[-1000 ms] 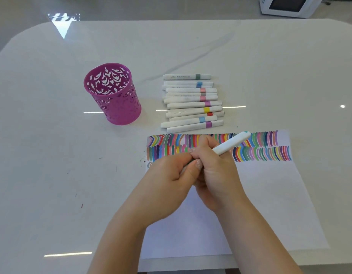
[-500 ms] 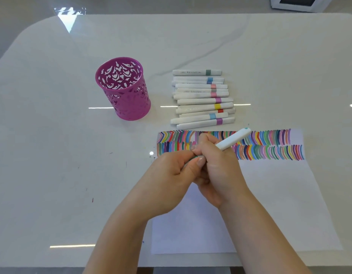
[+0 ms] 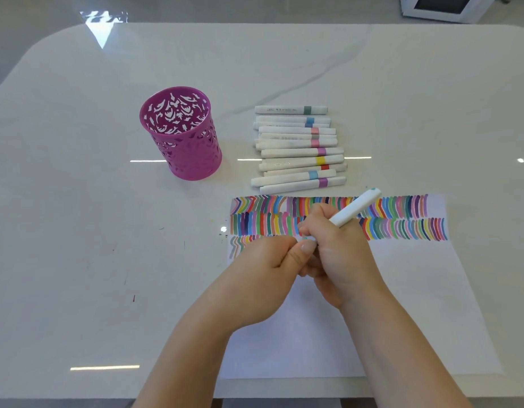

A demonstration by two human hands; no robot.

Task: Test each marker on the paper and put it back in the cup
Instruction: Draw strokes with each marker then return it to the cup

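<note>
My right hand (image 3: 339, 254) grips a white marker (image 3: 356, 208) with a teal end, its barrel slanting up to the right over the paper (image 3: 402, 290). My left hand (image 3: 266, 266) pinches the marker's lower end, where a bit of teal shows between thumb and finger. Whether the cap is on or off is hidden by the fingers. The paper carries rows of coloured strokes along its top. A pink cut-out cup (image 3: 181, 134) stands at the left and looks empty. Several white markers (image 3: 297, 150) with coloured bands lie side by side right of the cup.
The white glossy table (image 3: 78, 260) has small ink specks left of the paper. A white appliance (image 3: 443, 7) sits beyond the far right corner. The table's near edge runs just below the paper.
The view has shifted, so everything sits further right in frame. Both hands stay joined on the marker over the paper, with little visible change in their grip.
</note>
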